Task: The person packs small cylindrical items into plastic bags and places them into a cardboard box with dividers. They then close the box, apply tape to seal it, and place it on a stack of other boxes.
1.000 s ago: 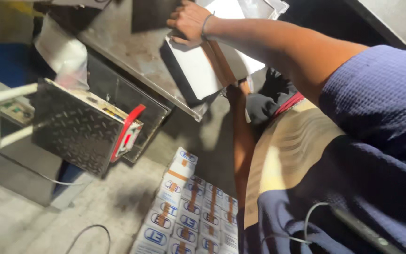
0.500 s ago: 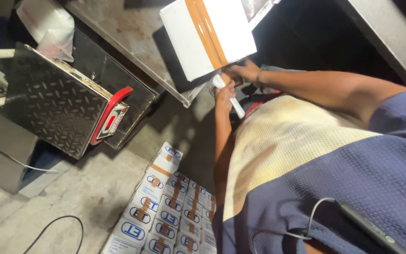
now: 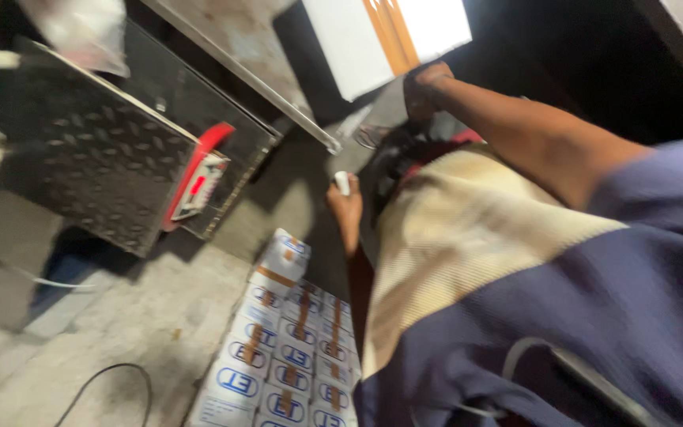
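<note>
**Right hand at the white box, left hand gripping a small white object**

Head view, blurred. Right hand [image 3: 427, 88] reaches up to the lower corner of the white box [image 3: 373, 39] with the tan tape strip [image 3: 389, 32]; the box sits on the metal table [image 3: 231, 39], overhanging its edge. Fingers look curled against the box's underside or corner, but blur hides whether they clamp it or just touch — cannot tell. Left hand [image 3: 345, 204] is lower, below the table edge, fingers closed around a small white object [image 3: 343, 183], maybe a tape roll or marker; kind unclear.

Handling, judged: the box looks like stiff cardboard, taped shut, flat smooth faces, so a bit slippery under bare fingers. Weight unknown; contents hidden. Best hold is probably under the bottom edge plus one side, or two opposite corners, not the tape seam. The overhang leaves the underside reachable.

Around it: checker-plate platform scale [image 3: 88, 150] with a red-framed display [image 3: 195, 186] stands left of the table. Stacked white cartons with blue print [image 3: 278, 348] lie on the concrete floor [image 3: 120, 316] below the left hand. Black cable [image 3: 120, 375] loops on the floor. Bagged white item [image 3: 81, 32] top left, blurred. Person wears a blue and cream shirt [image 3: 515, 285].
</note>
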Demonstrator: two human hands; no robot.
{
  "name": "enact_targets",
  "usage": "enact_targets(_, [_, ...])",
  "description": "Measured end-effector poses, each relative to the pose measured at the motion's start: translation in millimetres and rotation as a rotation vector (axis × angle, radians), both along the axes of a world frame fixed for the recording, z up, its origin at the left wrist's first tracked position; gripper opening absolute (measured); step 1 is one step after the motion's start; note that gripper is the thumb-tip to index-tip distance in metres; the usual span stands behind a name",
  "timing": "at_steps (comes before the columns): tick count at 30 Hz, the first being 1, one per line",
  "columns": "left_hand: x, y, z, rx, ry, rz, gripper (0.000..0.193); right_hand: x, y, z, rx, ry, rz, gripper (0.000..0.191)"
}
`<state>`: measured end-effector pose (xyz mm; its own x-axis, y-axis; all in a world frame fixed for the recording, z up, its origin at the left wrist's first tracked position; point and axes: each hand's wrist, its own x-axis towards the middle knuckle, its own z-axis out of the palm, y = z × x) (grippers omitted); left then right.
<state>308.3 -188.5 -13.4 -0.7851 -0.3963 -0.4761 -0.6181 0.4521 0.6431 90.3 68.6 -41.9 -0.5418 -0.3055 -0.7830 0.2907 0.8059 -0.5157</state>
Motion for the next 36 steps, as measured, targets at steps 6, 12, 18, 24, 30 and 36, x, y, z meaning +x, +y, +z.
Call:
enact_targets(6, [39,14,-27,0.363,0.195,0.225,0.034,42,-47,28,-0.372,0.261,0.427,0.014])
enact_targets(12, [-41,35,-18,0.159,-0.015,0.413,0.037,-20,-187,57,-0.171,0.303,0.362,0.030])
enact_targets(18, [-156,76,-7,0.315,-0.128,0.667,0.061,-134,-159,95,-0.430,0.724,0.625,0.051])
enact_targets(24, [-155,138,39,0.268,0.300,0.463,0.047,-245,34,121,-0.288,0.595,0.283,0.053])
enact_targets(30, [-130,158,12,0.273,-0.158,0.346,0.030,-266,56,38,-0.666,0.205,0.016,0.050])
enact_targets(36, [-154,164,-28,0.117,-0.035,-0.181,0.022,-279,55,13,-0.852,-0.196,-0.400,0.034])
